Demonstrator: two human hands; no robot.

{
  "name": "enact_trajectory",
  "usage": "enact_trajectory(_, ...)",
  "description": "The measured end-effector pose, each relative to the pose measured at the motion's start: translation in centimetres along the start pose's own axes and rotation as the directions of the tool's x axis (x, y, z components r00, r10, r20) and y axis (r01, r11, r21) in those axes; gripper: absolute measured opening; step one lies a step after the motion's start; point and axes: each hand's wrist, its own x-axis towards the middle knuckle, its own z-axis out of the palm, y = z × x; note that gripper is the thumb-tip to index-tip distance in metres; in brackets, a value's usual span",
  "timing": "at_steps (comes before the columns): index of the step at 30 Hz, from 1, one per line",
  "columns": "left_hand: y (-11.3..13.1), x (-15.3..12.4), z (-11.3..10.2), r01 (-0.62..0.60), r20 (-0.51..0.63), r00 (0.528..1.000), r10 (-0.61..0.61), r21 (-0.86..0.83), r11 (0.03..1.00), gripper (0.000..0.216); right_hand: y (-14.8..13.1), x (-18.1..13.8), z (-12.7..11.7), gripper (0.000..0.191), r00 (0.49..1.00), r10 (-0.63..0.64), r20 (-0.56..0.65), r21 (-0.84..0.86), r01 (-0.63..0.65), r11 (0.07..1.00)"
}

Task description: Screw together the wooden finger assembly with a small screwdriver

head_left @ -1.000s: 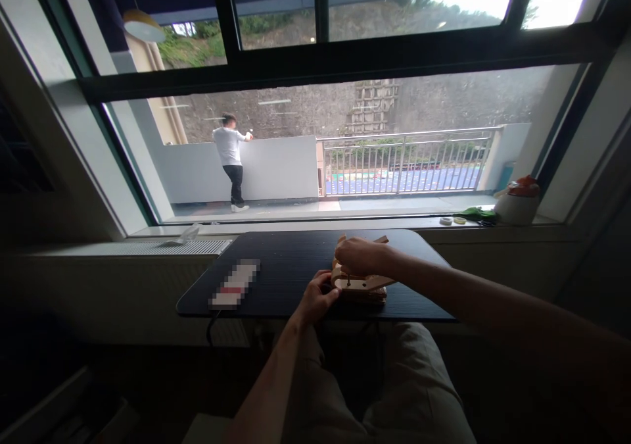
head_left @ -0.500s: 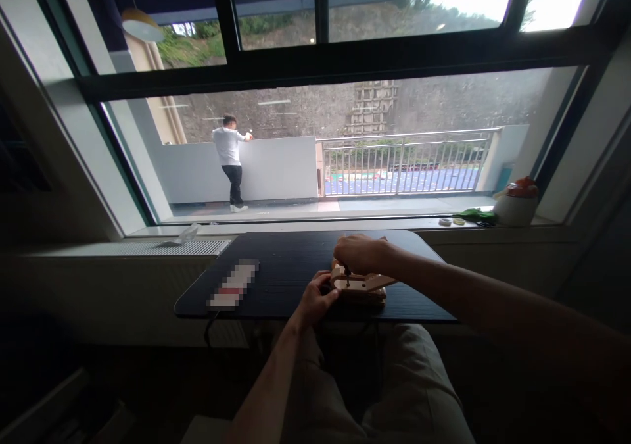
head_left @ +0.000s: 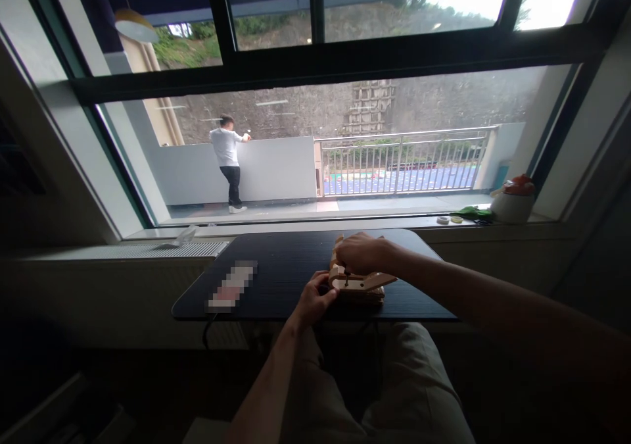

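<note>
On the dark table lies a small light-brown wooden assembly point(head_left: 351, 285) with rounded plates, dark holes and a stacked base. My left hand point(head_left: 314, 298) grips its left end, thumb in front and fingers behind. Over its top is my right hand point(head_left: 365, 253), closed in a fist with the fingertips turned down and away. A short dark piece point(head_left: 348, 273), like a bolt or driver tip, shows below the right hand's fingers and stands on the front plate. What that hand encloses is hidden.
The black folding table point(head_left: 276, 253) holds a blurred-out flat item point(head_left: 233, 287) at the left. On the window sill are a white pot with a red top point(head_left: 513, 199), green leaves point(head_left: 472, 214) and small rings point(head_left: 442, 220). Outside, a person point(head_left: 227, 158) stands at a wall.
The view has shifted slightly. My right fist has turned a little over the wooden assembly, so more wood shows at its left. My left hand keeps its grip.
</note>
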Motion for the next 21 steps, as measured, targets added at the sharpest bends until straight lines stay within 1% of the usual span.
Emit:
enact_trajectory(3,-0.1,0.1,0.0,-0.004,-0.001,1.0,0.004,-0.002,1.0,0.025,-0.1,0.9,0.8,0.024,0.999,0.002,-0.044,-0.007,-0.003,1.0)
enact_trajectory(5,-0.2,0.1,0.0,-0.007,-0.001,1.0,0.007,-0.011,1.0,0.025,-0.1,1.1,0.9,0.026,0.997,0.021,-0.069,-0.019,-0.022,1.0)
enact_trajectory(7,-0.4,0.1,0.1,-0.006,-0.006,1.0,0.006,-0.019,1.0,0.026,0.0,1.0,0.5,0.029,0.998,0.049,-0.037,-0.026,-0.05,0.998)
enact_trajectory(9,-0.5,0.1,0.1,-0.001,-0.009,1.0,0.0,-0.019,1.0,0.025,0.1,0.5,-0.3,0.032,0.997,0.066,0.025,-0.022,-0.066,0.998)
enact_trajectory(11,-0.6,0.1,0.1,0.004,-0.007,1.0,-0.005,-0.017,1.0,0.026,0.1,-0.1,-1.0,0.032,0.998,0.049,0.05,-0.003,-0.049,0.999)
enact_trajectory(13,-0.5,0.1,0.0,0.005,-0.004,1.0,-0.005,-0.017,1.0,0.026,0.1,-0.4,-1.3,0.027,1.0,0.006,0.026,0.009,-0.006,1.0)
enact_trajectory(16,-0.2,0.0,0.0,0.0,0.0,1.0,0.0,-0.01,1.0,0.026,-0.1,-0.1,-0.7,0.022,0.999,-0.03,-0.016,0.003,0.03,1.0)
enact_trajectory(19,0.2,0.0,0.0,0.0,-0.005,1.0,0.0,0.004,1.0,0.025,-0.3,0.3,0.2,0.025,0.997,-0.007,-0.083,0.003,0.007,1.0)
enact_trajectory(21,0.3,-0.1,0.0,0.003,-0.011,1.0,-0.003,0.002,1.0,0.025,-0.2,0.3,0.4,0.03,0.992,0.039,-0.121,0.011,-0.038,0.999)
